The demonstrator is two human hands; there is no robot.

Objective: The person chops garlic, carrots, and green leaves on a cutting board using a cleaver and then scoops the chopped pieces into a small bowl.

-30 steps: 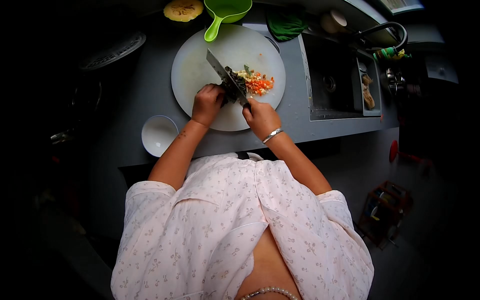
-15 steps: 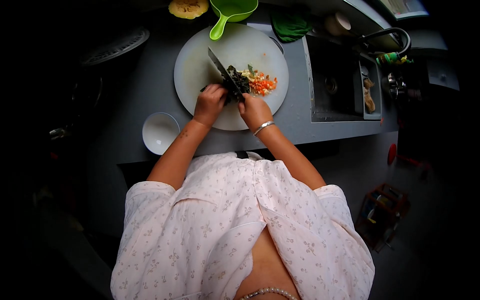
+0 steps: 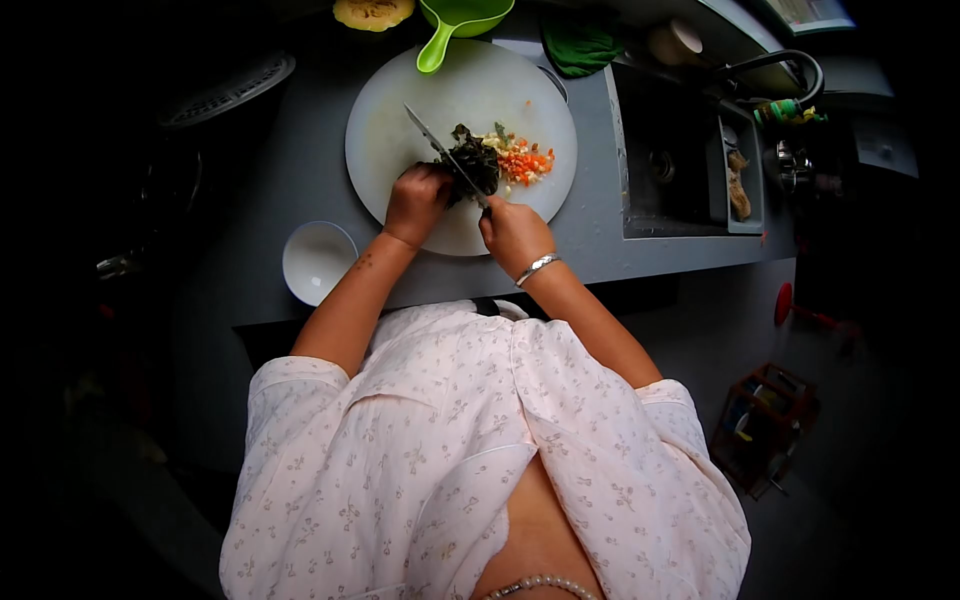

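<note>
Head view is showing the right hand (image 3: 518, 236) gripping the knife (image 3: 436, 145) by its handle, fingers closed around it, the blade slanting up and leftward from that grip. Left of the grip, the left hand (image 3: 417, 205) is pressing its bent fingertips on the dark leafy pieces (image 3: 473, 165), which are lying on the round cutting board (image 3: 405, 110) against the blade. Orange and pale diced bits (image 3: 526, 162) are sitting just above the gripping hand, and a white bowl (image 3: 319, 262) is resting beyond the left hand, near the left forearm.
</note>
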